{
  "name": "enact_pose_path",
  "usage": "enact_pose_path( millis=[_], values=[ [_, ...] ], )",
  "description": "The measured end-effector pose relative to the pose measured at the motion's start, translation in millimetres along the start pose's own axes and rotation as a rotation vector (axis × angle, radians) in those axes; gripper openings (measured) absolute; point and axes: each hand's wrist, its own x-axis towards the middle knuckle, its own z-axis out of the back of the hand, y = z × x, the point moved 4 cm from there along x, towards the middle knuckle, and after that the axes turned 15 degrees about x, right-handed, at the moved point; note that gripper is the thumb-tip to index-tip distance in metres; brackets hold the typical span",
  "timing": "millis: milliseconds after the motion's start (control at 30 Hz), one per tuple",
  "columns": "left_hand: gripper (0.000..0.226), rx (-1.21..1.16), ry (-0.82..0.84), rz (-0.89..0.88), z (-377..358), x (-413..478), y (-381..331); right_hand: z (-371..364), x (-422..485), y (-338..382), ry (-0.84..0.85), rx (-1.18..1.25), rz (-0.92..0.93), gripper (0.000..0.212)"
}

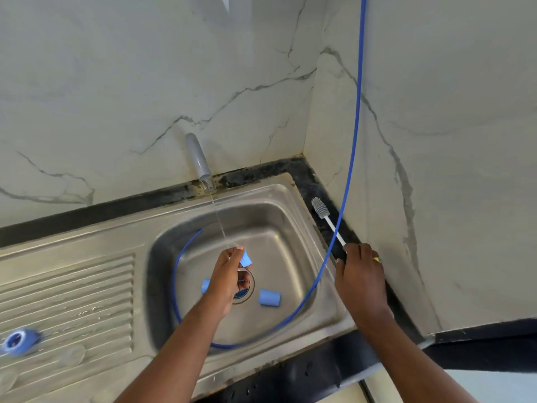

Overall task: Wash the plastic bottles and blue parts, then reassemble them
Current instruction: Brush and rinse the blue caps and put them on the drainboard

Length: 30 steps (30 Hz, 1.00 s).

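In the head view, a steel sink (293, 196) fills the middle of the frame, set into a black counter (290, 373) against marble-patterned walls. A grey tap (199, 158) at the upper middle runs a thin stream of water down into the basin. The left hand (229, 274) is held over the centre of the basin, its fingertips pinching a small blue part (246, 258) right where the stream lands. Below that hand lies the drain (244, 295); a second blue part (270, 297) lies on the basin floor just right of the drain, and a third blue part (205, 285) lies to the left of it, half hidden behind the left hand. The right hand (360, 271), at the right of the frame, has its fingers curled round the white handle of a brush (322, 209), whose grey bristled head lies on the counter strip between the sink and the right wall. A blue hose (353, 158) drops from the top edge of the frame, passes just left of the right hand and loops round the basin floor. On the ribbed draining board (72, 286) at the lower left sits a round blue object (19, 341), too blurred to tell what it is
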Motion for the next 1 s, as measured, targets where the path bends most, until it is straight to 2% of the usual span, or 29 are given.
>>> enact_pose_path(
  millis=[67,167,300,400,500,633,800,1000],
  values=[
    [0.017,-0.033,0.011,-0.017,6.1,6.6,-5.1,0.3,-2.1,26.4,-0.027,0.107,0.139,0.015],
    [0.015,-0.096,0.007,-0.050,16.6,18.9,-16.0,-21.8,9.3,73.4,0.106,0.438,0.230,0.007],
    [0.015,-0.067,-0.027,-0.061,33.6,43.9,-34.0,-85.1,47.4,130.2,0.488,0.755,-0.078,0.017],
    [0.015,-0.021,-0.040,-0.081,47.7,66.7,-47.3,-123.5,73.8,166.6,0.680,0.897,-0.223,0.034],
    [0.016,-0.067,-0.014,-0.122,58.6,83.3,-59.8,-145.8,91.7,189.2,0.803,1.127,-0.375,0.035],
    [0.022,-0.133,0.014,-0.162,75.3,95.8,-69.5,-152.1,106.9,206.4,0.807,1.253,-0.385,0.033],
    [0.022,-0.078,0.069,-0.132,88.1,105.4,-72.0,-157.5,112.7,213.0,0.808,1.261,-0.395,0.032],
    [0.025,-0.017,0.049,-0.081,93.4,105.4,-63.4,-159.7,112.6,212.0,0.801,1.315,-0.421,0.036]
  ],
)
